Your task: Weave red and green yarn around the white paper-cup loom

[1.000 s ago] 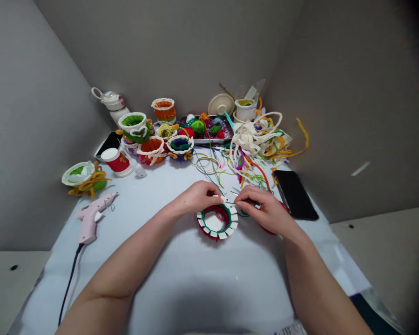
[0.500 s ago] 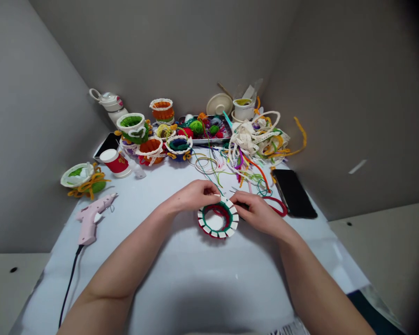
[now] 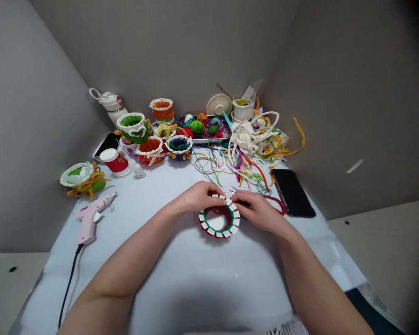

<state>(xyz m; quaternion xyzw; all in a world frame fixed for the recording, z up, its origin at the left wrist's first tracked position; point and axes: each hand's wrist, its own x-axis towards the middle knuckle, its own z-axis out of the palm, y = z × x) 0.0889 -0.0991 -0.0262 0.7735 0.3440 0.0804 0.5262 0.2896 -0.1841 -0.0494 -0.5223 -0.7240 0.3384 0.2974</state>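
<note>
A small round paper-cup basket (image 3: 219, 222) with white cut tabs and red and green yarn woven round it sits on the white table (image 3: 181, 274) in front of me. My left hand (image 3: 199, 197) pinches its far left rim with curled fingers. My right hand (image 3: 258, 210) grips its right side, fingers closed at the tabs where green yarn leads off. Small scissors (image 3: 236, 191) lie just behind my right hand.
A pink glue gun (image 3: 90, 218) with its black cord lies at the left. Finished yarn baskets (image 3: 150, 135), a red cup (image 3: 116, 161) and a tray of yarn balls (image 3: 202, 128) stand at the back. A tangle of ribbons (image 3: 256, 142) and a black phone (image 3: 292, 192) are at the right.
My right hand has moved left and closed in against the basket's right side. The left hand keeps its pinch on the rim. The basket shifted slightly.
</note>
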